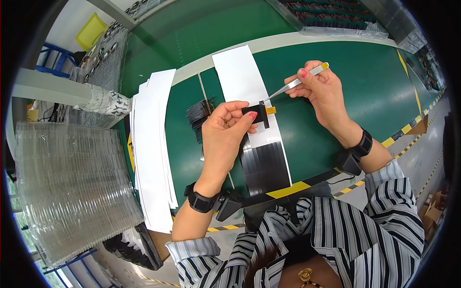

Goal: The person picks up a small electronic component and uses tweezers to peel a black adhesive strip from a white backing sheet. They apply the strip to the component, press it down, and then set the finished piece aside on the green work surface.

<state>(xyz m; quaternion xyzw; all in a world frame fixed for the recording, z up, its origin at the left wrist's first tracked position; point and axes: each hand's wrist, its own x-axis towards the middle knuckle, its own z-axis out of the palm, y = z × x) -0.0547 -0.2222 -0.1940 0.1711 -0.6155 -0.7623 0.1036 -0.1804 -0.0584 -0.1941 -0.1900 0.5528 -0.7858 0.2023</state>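
Between the thumb and fingers of my left hand (224,132) is a small flat black part (261,115) with a crossbar at its right end and an orange tab (271,110). My right hand (319,93) grips metal tweezers (293,85), whose tips meet the upper end of the crossbar. Both hands are above a white sheet (240,72) lying on the green table. Dark strips (266,168) cover the near end of that sheet. To the left of my left hand lies a pile of similar small black parts (197,115), partly hidden by it.
A stack of long white sheets (152,149) lies at the table's left. Beyond it stands a tall stack of clear plastic trays (72,187). At the far right, a clear tray (343,32) holds rows of dark parts. Yellow-black tape (293,188) marks the near edge.
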